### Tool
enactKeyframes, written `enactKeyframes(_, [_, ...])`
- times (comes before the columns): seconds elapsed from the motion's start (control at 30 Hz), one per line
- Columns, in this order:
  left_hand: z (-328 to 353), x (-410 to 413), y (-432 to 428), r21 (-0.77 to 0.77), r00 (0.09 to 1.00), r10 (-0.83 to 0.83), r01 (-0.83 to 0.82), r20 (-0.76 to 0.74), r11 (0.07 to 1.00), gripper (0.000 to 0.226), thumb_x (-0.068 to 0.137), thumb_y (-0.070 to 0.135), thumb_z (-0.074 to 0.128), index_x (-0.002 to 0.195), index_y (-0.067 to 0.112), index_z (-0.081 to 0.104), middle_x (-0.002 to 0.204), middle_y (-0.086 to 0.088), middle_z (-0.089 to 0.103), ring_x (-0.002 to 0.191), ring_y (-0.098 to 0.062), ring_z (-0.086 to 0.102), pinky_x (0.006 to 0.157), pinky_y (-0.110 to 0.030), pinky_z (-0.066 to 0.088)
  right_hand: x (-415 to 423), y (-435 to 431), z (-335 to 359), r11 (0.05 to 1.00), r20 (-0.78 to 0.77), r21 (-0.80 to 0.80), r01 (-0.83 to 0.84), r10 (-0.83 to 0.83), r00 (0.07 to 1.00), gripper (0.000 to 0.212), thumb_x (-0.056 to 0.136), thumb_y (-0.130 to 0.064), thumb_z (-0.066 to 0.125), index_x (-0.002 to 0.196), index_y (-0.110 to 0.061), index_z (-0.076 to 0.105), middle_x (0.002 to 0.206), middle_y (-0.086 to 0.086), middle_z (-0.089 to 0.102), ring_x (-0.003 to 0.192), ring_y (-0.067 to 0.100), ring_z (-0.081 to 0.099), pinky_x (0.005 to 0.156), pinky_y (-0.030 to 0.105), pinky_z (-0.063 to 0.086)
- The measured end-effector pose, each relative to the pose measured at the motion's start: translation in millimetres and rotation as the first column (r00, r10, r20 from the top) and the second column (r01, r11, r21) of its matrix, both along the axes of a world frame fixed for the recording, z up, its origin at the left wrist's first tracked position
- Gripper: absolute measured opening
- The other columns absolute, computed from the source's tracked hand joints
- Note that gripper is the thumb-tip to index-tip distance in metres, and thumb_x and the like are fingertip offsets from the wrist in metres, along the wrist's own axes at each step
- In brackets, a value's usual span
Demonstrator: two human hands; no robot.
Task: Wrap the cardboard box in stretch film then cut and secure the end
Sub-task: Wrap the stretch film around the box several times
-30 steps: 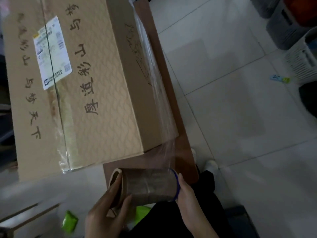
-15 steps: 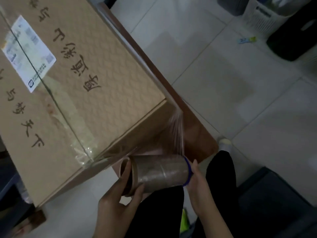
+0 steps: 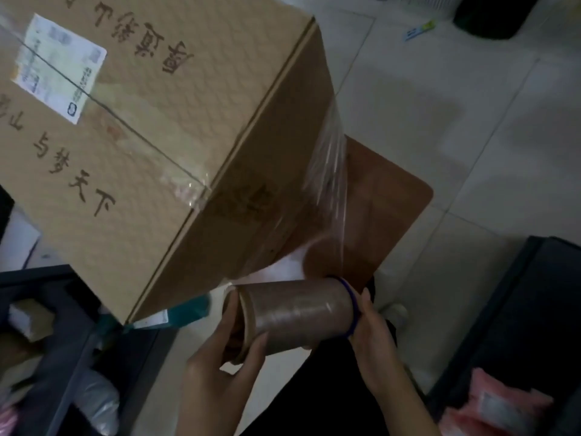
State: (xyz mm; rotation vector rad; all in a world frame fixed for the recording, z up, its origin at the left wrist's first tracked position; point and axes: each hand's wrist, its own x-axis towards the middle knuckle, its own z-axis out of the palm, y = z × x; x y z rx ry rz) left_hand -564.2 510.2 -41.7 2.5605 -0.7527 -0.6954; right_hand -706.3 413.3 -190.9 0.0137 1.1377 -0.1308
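Observation:
A large cardboard box [image 3: 163, 146] with dark printed characters and a white shipping label [image 3: 59, 67] fills the upper left and rests on a brown stool [image 3: 386, 196]. A roll of stretch film [image 3: 295, 313] lies sideways in front of the box's near corner. My left hand [image 3: 220, 366] grips the roll's left end, fingers curled round the cardboard core. My right hand [image 3: 374, 338] holds the right end, by the blue rim. A clear sheet of film [image 3: 330, 184] stretches from the roll up to the box's right edge.
Pale tiled floor [image 3: 440, 105] lies to the right. A dark bin [image 3: 490, 17] stands at the top right, with a small blue-and-green packet [image 3: 419, 29] beside it. A dark crate [image 3: 534, 309] with pink bags [image 3: 503, 404] sits lower right, dark shelving [image 3: 47, 309] lower left.
I have moved round the box's corner with the roll. The box's end face now shows, and the film runs from its right edge down to the roll. Both hands still hold the roll.

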Motion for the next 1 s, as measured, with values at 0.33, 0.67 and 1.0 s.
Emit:
enactKeyframes(0.33, [1,38,70,-0.012,0.998,-0.062,0.062,0.002,0.998,0.061,0.071,0.025,0.075,0.117,0.058,0.051,0.088,0.042,0.063,0.082,0.019,0.059,0.067,0.006,0.037,33,82,16,0.984,-0.007,-0.03,0.178,-0.178,0.984,0.036,0.099,-0.036,0.036,0.114,-0.016,0.063,0.102,0.006,0.072,0.103,0.025,0.065,0.087,0.037,0.048])
enactKeyframes(0.67, [5,138,113,0.042,0.959,-0.28,0.282,-0.047,0.958,0.062,0.076,0.022,0.073,0.123,0.054,0.047,0.083,0.015,0.071,0.078,0.013,0.062,0.07,0.004,0.041,111,174,20,0.928,-0.008,-0.088,0.362,-0.364,0.931,0.025,0.091,-0.038,0.051,0.092,-0.023,0.071,0.081,-0.008,0.078,0.086,0.013,0.07,0.081,0.032,0.054])
enactKeyframes(1.0, [-3,199,132,0.149,0.897,-0.442,0.435,0.016,0.888,0.064,0.076,0.027,0.073,0.127,0.052,0.044,0.084,0.041,0.063,0.074,0.017,0.06,0.061,0.004,0.041,168,214,3,0.9,0.086,-0.029,0.435,-0.432,0.898,0.043,0.095,-0.039,0.047,0.125,-0.012,0.064,0.123,0.01,0.068,0.108,0.022,0.066,0.071,0.024,0.055])
